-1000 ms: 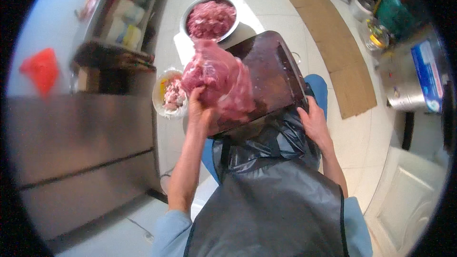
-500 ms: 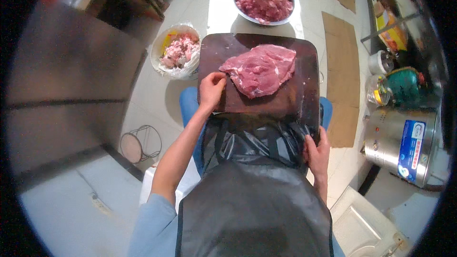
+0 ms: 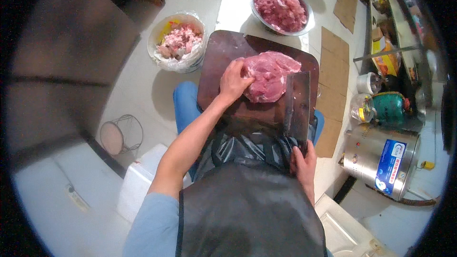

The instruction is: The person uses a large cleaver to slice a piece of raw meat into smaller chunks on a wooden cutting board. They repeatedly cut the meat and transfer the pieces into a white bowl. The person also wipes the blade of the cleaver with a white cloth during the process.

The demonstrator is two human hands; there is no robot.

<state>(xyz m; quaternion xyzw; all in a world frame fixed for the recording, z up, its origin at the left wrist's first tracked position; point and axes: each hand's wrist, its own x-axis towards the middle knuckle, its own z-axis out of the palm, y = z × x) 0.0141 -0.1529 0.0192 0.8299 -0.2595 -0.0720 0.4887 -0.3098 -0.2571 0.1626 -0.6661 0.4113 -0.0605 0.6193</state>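
Observation:
A large slab of raw meat (image 3: 270,78) lies on a dark brown cutting board (image 3: 214,59) that rests across my lap. My left hand (image 3: 234,84) is closed at the slab's left edge, its fingertips pressed against the meat. Low on the right, my right hand (image 3: 304,167) grips a cleaver (image 3: 297,109). The wide dark blade stands over the board's right part, its upper end beside the right side of the meat. The handle is mostly hidden in my palm.
Beyond the board, a metal bowl (image 3: 309,16) heaped with cut meat stands on a white surface (image 3: 230,12). To the left sits a lined bucket (image 3: 200,50) of pale scraps. Flattened cardboard (image 3: 332,90), a steel drum (image 3: 376,157) and shelving (image 3: 390,53) lie rightward.
My left hand has moved right onto the meat, which looks bunched and shifted rightward on the board. The cleaver has come up into view in my right hand. The whole view has tilted.

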